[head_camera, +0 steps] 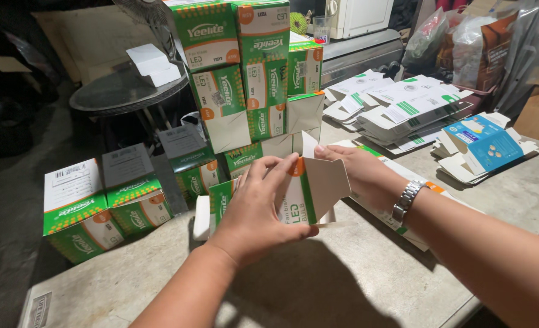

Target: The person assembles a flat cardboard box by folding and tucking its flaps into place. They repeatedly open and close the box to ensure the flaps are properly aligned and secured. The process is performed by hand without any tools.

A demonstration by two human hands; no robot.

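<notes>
Left hand [257, 203] closed in a grip on the green-and-white carton [300, 194], fingers across its front panel; right hand [357, 173] gripping the same carton by its raised white flap. Carton held just above the grey bench [318, 285], directly in front of the stack of matching boxes [251, 79]. Right of that stack, flattened cartons [403, 106] piled on the bench, well apart from both hands.
</notes>
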